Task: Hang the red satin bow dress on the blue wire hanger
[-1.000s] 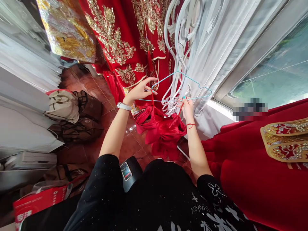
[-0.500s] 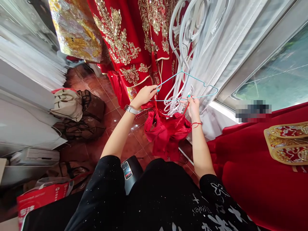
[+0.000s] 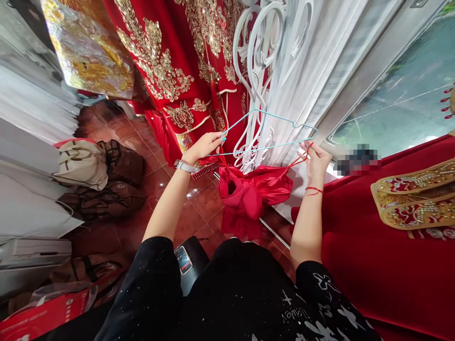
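Red garment hangs below a blue hanger, centre frame.
Left hand pinches the hanger's left end; right hand grips 1 red strap. Strap-fitting seems the step; next, the right end likely needs looping.

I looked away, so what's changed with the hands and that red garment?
The right hand moved rightward to the right end of the thin light-blue wire hanger, drawing a narrow red strap of the shiny red garment, still in its grip. The left hand closed its spread fingers but stayed at the hanger's left end.
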`<state>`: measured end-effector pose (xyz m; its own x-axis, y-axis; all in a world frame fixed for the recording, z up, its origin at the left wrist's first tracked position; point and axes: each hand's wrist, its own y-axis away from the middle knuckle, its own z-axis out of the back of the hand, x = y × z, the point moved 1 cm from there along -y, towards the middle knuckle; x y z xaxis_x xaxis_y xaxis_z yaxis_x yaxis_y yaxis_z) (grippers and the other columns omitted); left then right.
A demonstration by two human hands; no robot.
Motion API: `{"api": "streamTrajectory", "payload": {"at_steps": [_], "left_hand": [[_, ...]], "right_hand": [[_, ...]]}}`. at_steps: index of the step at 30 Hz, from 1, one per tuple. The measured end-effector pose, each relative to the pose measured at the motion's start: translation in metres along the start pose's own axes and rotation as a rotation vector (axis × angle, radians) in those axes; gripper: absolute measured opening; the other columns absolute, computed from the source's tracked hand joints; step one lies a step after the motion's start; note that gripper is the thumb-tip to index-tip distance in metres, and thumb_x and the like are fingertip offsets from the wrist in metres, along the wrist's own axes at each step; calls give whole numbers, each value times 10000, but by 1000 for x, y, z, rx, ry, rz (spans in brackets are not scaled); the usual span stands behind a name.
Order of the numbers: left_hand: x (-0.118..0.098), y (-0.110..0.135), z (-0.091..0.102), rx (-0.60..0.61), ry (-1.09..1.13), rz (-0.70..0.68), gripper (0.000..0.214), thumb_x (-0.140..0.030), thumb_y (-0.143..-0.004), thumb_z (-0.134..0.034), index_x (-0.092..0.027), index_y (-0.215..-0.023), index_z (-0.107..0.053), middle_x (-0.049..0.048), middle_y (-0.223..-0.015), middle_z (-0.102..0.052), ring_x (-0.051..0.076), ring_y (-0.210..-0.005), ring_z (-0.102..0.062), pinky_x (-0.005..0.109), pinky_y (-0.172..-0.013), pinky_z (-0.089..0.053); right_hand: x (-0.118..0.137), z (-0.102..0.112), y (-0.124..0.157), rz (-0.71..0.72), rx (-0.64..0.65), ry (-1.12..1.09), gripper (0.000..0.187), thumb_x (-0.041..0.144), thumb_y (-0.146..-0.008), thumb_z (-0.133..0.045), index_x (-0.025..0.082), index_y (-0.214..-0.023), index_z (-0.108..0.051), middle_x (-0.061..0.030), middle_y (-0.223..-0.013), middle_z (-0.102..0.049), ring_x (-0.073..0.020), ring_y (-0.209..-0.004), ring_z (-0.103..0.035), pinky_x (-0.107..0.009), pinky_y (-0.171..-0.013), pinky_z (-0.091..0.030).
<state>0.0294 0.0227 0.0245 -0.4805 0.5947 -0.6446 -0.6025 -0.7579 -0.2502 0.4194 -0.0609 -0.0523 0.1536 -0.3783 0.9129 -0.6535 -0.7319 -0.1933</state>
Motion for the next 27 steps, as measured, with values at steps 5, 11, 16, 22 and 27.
{"api": "streamTrajectory", "payload": {"at_steps": [5,11,16,22,27], "left_hand": [[-3,3,3,4,22,13,344,-432,-999,-480,-215,-733,-486,-21,-579,-599,148,-577,-508,297,-670,-397],[-3,6,8,10,30,26,356,-432,-986,-506,-216,-706,-470,-21,-563,-577,143,-568,-495,297,-661,-392],[-2,6,8,9,34,42,362,-452,-984,-505,-219,-709,-469,-28,-545,-569,136,-534,-477,291,-617,-376],[-3,10,2,-74,3,40,335,-407,-983,-503,-221,-706,-463,-32,-547,-548,139,-542,-476,287,-619,-370],[-5,16,-14,-267,-186,133,308,-372,-1026,-482,-214,-766,-527,2,-654,-620,171,-638,-556,298,-658,-372]], "right_hand": [[18,14,-19,178,-68,62,273,374,-742,-884,170,-888,-776,-75,-930,-791,-276,-1014,-807,-458,-874,-701],[42,2,-44,264,77,244,271,408,-720,-903,204,-883,-828,-58,-933,-834,-273,-948,-811,-461,-909,-691],[59,-29,-47,309,229,382,108,220,-736,-841,158,-824,-842,-46,-798,-815,-252,-818,-802,-413,-850,-685],[62,-56,-50,315,432,482,142,309,-787,-837,202,-718,-774,-38,-741,-783,-238,-808,-782,-391,-841,-680],[49,-68,-48,338,490,570,148,314,-823,-799,196,-778,-723,-34,-777,-751,-228,-833,-753,-429,-912,-640]]}}
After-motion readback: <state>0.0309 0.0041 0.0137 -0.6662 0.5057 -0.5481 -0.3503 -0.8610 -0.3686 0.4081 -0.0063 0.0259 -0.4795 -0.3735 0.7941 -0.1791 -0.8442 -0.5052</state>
